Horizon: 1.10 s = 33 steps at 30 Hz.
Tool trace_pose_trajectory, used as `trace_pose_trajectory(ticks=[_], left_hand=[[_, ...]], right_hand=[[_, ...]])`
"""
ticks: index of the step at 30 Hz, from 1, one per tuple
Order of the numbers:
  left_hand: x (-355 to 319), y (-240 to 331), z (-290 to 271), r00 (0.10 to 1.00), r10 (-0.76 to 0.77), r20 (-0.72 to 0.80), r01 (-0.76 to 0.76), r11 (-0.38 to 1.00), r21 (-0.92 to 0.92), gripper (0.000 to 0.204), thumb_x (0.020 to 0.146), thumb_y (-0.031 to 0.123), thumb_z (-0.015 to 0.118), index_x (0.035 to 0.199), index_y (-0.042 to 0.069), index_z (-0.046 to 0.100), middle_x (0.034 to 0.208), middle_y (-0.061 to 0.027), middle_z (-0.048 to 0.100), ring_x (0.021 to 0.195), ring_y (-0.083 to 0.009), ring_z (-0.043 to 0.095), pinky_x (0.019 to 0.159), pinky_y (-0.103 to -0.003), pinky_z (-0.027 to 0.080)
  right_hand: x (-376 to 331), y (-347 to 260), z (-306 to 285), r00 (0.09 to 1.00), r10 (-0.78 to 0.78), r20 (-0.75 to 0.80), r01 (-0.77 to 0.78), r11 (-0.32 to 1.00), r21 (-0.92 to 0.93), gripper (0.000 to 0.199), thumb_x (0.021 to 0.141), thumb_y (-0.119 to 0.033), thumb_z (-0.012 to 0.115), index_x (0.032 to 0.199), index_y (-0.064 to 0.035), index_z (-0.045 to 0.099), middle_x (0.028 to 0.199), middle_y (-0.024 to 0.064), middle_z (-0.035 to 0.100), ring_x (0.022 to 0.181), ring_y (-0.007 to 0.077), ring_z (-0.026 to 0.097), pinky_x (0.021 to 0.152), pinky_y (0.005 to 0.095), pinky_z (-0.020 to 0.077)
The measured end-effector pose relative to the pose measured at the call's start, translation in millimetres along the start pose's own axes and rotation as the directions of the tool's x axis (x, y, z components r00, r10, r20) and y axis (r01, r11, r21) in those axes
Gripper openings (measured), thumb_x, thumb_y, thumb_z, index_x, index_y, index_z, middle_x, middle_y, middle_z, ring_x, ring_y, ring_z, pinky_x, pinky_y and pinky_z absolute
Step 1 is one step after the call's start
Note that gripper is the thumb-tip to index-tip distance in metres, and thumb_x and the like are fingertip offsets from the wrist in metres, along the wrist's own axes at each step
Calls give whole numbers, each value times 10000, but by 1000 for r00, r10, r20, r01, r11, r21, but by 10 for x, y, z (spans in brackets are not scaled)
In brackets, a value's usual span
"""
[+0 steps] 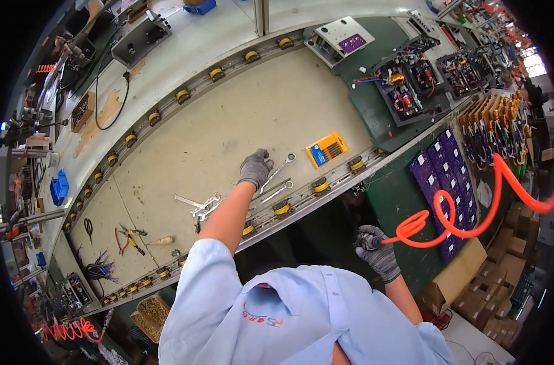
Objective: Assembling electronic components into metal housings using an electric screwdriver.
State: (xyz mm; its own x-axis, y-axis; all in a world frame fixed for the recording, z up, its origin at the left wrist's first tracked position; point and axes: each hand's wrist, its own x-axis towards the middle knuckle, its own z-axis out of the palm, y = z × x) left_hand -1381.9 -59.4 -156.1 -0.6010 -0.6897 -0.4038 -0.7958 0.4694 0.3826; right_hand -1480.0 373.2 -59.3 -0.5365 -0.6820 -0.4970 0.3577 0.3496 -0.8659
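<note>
Left hand at the wrenches, right hand on the air tool.

Your gloved left hand (255, 168) rests fingers-down on the bench (228, 134) beside a combination wrench (279, 167), gripping nothing. Your right hand (379, 252) is closed around an air tool (367, 242) with orange coiled hose (465, 210). An orange case (327, 149) nearby holds small bits.

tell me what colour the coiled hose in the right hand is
Orange-red; the coiled hose runs from the gloved right hand, clearest in the head view.

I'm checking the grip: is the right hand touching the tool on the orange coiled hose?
Touching. The head view shows the gloved right hand wrapped around the tool where the orange coiled hose ends; no gap shows.
</note>
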Motion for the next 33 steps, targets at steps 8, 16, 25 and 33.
trace_pose_trajectory(ticks=[8,16,25,33], left_hand=[[259,-61,276,992,-95,-84,92,995,-43,373,828,336,687,1103,87,647,1026,-192,704,982,-361,667,875,-436,513],[-326,41,-53,885,9,465,463,82,-883,547,919,516,612,1149,20,613,1110,-192,675,988,-350,666,845,-436,551],[-1761,626,-784,897,280,342,416,-276,-866,475,896,225,633,1268,-44,512,1275,-245,582,1167,-342,596,971,-415,527],[-2169,301,-645,868,224,444,483,-169,-859,319,869,76,627,1165,-5,536,1078,-144,635,910,-232,679,751,-314,599]], right_hand=[[-112,325,-191,992,64,-111,-72,994,-77,549,701,40,736,1219,-56,583,961,8,616,868,106,597,844,276,524],[448,476,-207,986,80,-150,-56,986,158,442,727,133,666,1118,-59,597,885,-15,567,819,86,550,764,230,510],[909,461,-290,928,-247,-279,239,969,-61,406,744,120,663,1100,-70,617,976,7,614,896,127,588,841,279,525],[1209,747,-363,920,-148,-362,190,978,83,442,684,153,683,1056,-81,641,945,-13,589,845,100,545,789,253,501]])
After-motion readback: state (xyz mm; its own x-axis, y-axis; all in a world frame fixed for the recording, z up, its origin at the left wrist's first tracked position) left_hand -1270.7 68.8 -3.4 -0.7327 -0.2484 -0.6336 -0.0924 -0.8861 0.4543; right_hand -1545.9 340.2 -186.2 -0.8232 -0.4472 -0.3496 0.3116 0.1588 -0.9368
